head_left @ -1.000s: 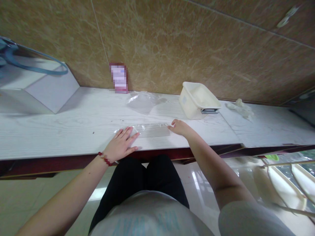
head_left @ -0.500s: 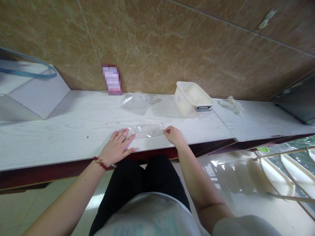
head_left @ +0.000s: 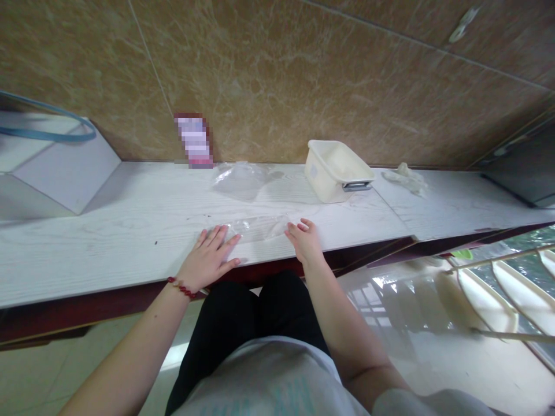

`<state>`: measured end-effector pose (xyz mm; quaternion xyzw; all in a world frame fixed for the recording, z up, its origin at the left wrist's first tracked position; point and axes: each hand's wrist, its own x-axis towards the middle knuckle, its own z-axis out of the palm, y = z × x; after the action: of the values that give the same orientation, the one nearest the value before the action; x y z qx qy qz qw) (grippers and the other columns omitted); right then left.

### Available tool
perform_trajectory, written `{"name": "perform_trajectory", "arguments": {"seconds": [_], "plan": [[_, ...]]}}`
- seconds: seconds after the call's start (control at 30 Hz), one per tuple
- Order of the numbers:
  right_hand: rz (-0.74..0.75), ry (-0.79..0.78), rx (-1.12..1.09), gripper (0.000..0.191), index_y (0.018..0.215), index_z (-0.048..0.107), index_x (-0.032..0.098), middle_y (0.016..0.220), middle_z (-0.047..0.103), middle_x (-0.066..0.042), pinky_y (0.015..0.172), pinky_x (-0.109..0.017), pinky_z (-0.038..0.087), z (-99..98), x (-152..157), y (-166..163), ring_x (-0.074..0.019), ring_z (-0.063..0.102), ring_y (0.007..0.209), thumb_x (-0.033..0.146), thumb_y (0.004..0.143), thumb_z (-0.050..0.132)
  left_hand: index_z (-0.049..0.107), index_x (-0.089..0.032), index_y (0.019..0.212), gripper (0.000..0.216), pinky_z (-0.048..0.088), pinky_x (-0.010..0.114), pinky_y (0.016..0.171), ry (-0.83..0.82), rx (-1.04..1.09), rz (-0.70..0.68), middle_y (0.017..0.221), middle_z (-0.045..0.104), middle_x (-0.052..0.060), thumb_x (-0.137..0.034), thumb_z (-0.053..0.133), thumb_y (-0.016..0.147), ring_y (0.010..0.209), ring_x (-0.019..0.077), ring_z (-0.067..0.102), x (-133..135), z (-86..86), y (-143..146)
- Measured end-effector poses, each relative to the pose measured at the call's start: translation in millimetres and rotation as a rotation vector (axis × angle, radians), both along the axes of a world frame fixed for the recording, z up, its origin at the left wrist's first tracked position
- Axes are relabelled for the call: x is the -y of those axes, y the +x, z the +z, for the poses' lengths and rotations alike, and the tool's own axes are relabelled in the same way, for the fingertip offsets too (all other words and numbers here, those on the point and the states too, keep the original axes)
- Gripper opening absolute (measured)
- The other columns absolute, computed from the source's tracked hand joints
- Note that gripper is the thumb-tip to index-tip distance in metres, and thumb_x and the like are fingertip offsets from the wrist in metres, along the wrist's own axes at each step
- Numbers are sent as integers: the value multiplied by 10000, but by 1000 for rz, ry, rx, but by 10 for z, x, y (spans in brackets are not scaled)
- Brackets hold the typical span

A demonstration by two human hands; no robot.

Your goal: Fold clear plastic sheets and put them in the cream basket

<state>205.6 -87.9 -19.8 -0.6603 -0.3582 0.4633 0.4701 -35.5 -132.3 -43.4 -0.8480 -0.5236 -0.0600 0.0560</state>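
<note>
A clear plastic bag [head_left: 260, 227] lies as a narrow strip near the front edge of the white wood-grain counter [head_left: 130, 242]. My left hand [head_left: 209, 257] rests flat with spread fingers on the bag's left end; a red bead bracelet circles that wrist. At the strip's right end is my right hand [head_left: 304, 240], its fingers loosely apart and the fingertips touching or just beside the plastic. Behind the strip, a second clear plastic bag [head_left: 241, 180] lies flat by the wall.
A cream plastic bin [head_left: 318, 178] with a grey latch stands against the marbled wall. To its right lies a crumpled whitish glove or cloth [head_left: 405, 178]. A white box [head_left: 65, 167] with a blue strap is at far left. White chairs [head_left: 485, 294] stand at lower right.
My right hand has loosened from a closed pinch at the bag's right end, and its fingers have spread. The left hand stays flat on the bag. The view has shifted slightly.
</note>
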Motion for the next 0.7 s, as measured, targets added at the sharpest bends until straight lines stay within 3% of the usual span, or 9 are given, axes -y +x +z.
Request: {"name": "perform_trajectory", "arguments": {"seconds": [0.13,0.3,0.47,0.6,0.7], "plan": [[-19,7,-52,567,1208,294,162,1263,416,-165,789,-250,510,0,-62,-43,-164,560,1026,267,727,575,362,-224,1316,621,169,477,1033,1,-11,7,1396,304,145,-584,287,815,1289,294,244,0,5,4],[130,-43,-89,548,1208,304,145,1124,576,-134,747,-250,502,31,-114,-116,-154,611,936,313,748,550,371,-233,1310,613,182,469,1030,9,-8,6,1391,322,123,-585,284,816,1285,284,256,2,9,4],[251,16,361,600,1127,373,164,948,657,-89,773,-281,462,46,-57,-240,-168,620,884,432,653,626,380,-220,1306,635,185,465,1030,12,15,-2,1389,322,131,-601,287,806,1282,290,258,4,5,7],[178,127,645,558,1007,414,151,880,639,-108,751,-319,451,32,-20,-357,-218,608,866,464,610,649,384,-211,1304,654,170,472,1033,13,37,-5,1382,329,145,-613,291,797,1283,299,252,-3,-22,2],[128,168,715,429,951,410,162,853,623,-98,696,-322,454,9,-39,-384,-222,608,819,369,646,631,389,-213,1302,648,161,476,1034,12,42,-6,1380,330,154,-609,293,799,1285,304,246,-9,-32,1]]}}
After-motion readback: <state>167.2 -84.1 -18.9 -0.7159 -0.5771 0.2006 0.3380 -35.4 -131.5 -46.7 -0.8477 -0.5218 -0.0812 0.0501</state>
